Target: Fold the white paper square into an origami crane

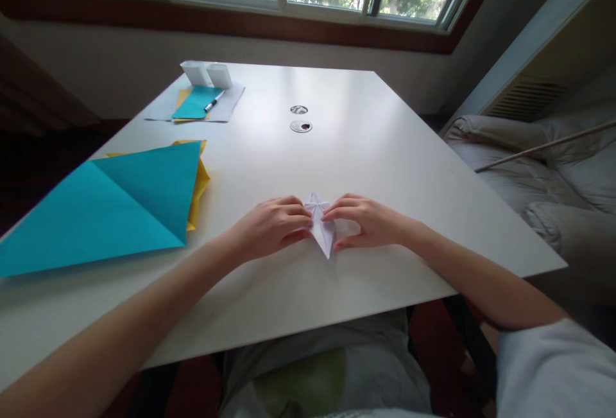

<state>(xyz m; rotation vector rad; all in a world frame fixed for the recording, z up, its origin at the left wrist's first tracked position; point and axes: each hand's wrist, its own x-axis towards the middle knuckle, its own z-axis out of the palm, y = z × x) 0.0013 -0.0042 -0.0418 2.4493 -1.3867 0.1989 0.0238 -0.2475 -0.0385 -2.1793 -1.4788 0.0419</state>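
A small piece of folded white paper point(323, 233), a narrow pointed origami shape, lies on the white table in front of me. One tip points toward me, and folded flaps show near its far end. My left hand point(279, 224) has its fingers closed along the paper's left edge. From the other side, my right hand point(363, 220) grips the right edge, with index finger and thumb spread in a curve. The fingertips cover parts of both edges.
On the left lies a large creased turquoise sheet point(125, 200) over folded yellow paper point(196, 200). Farther back are white folded boxes point(220, 76), a smaller turquoise sheet point(195, 103) and a pen point(214, 101). Two round inserts point(299, 126) sit in the tabletop point(366, 135).
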